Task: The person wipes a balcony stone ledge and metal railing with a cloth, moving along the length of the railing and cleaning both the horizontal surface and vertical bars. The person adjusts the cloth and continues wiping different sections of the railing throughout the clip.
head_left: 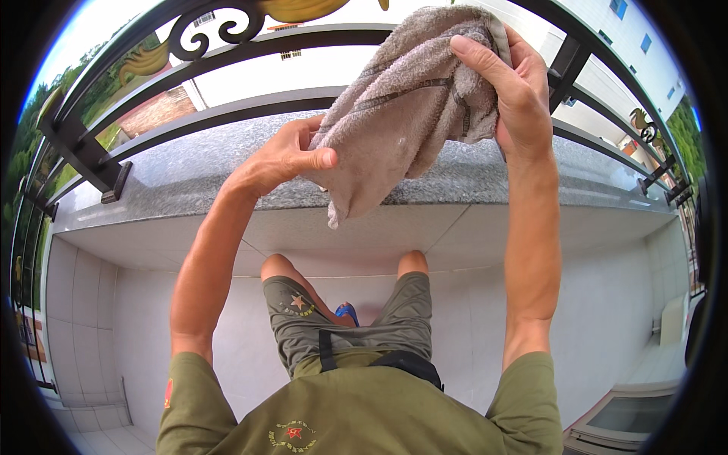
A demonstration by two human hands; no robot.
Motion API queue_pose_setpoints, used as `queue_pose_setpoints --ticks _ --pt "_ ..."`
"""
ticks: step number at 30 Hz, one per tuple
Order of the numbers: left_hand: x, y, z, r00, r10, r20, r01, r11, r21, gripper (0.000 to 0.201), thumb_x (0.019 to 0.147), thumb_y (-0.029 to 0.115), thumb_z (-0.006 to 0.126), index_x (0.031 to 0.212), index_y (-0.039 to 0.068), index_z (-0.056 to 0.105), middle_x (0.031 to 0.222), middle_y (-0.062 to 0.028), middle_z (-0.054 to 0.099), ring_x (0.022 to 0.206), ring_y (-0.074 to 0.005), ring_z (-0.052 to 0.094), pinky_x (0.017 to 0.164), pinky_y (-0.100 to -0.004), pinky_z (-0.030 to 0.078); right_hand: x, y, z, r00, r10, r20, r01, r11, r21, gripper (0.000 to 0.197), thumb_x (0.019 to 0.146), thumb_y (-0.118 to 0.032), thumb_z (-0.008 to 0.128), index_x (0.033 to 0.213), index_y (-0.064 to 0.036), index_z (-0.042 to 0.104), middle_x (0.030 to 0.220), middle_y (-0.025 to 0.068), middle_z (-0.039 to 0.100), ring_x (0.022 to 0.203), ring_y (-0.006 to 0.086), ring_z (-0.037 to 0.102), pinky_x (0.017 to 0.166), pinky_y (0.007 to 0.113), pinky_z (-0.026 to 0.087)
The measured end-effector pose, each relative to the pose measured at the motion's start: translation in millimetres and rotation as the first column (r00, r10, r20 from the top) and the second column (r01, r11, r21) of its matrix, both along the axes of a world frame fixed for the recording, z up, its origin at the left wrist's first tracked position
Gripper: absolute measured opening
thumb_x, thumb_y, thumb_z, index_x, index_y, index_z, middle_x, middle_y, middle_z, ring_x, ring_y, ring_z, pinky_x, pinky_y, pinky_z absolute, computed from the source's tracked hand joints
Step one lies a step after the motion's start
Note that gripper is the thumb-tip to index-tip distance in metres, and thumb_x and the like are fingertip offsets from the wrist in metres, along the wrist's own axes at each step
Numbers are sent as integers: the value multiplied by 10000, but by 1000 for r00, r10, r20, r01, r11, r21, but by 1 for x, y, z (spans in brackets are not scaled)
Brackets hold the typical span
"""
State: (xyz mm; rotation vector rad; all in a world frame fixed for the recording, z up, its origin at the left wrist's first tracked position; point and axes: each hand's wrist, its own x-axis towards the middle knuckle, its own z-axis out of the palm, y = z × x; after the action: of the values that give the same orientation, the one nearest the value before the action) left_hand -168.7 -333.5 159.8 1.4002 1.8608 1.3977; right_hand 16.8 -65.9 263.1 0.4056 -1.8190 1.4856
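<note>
A greyish-pink towel (394, 125) with dark stripes hangs bunched between my two hands, over a grey granite ledge. My right hand (519, 95) grips its upper right part, thumb pressed on the front and fingers behind. At the towel's lower left edge is my left hand (284, 155), its thumb stretched out and apart from the fingers, which go partly behind the cloth. Whether those hidden fingers pinch the towel does not show. One corner of the cloth dangles just past the ledge's front edge.
Black metal railing (303, 98) with curled ornaments runs along the granite ledge (182, 178). White tiled wall (341, 227) drops below it to a pale floor (189, 303). Buildings and greenery lie beyond the railing. A framed glass panel (633, 413) is at the lower right.
</note>
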Motion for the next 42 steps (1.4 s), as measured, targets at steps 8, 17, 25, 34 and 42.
queue_pose_setpoints --ticks 8,17,25,34,42 --pt "19 -6 -22 843 -98 528 51 993 102 914 829 561 910 1430 -62 617 1308 -193 707 1278 -243 651 1105 -421 504 4 -2 26 985 146 -92 -158 978 -139 381 975 -48 739 1323 44 614 1136 91 745 962 142 726 874 278 595" --pt "56 28 -58 981 54 187 -26 988 -152 929 805 443 958 1499 -15 544 1377 -189 671 1294 -297 643 1094 -437 506 -34 -29 -7 946 289 146 -289 957 -17 795 920 -148 840 1575 40 429 1285 135 691 1111 175 703 934 278 601" --pt "53 5 -12 755 22 655 -231 944 234 563 914 215 834 1378 -31 630 1228 -136 730 1120 -228 725 987 -388 596 -38 -11 -90 725 -369 581 121 900 420 883 954 -836 590 878 11 828 810 188 756 736 258 753 741 381 601" --pt "39 -11 26 912 131 389 -212 962 174 671 895 209 866 1436 -73 588 1298 -177 713 1176 -244 709 1048 -383 567 -25 -29 -116 925 202 321 -64 918 -392 344 952 -195 856 1170 42 733 1042 102 785 937 172 754 811 355 632" --pt "-20 -74 44 953 295 66 -288 952 -103 692 882 393 918 1333 -55 644 1032 -103 790 901 -141 752 976 -323 587 26 3 -58 975 -191 110 215 934 -285 238 888 -94 899 1030 32 756 891 95 792 760 106 718 690 264 587"
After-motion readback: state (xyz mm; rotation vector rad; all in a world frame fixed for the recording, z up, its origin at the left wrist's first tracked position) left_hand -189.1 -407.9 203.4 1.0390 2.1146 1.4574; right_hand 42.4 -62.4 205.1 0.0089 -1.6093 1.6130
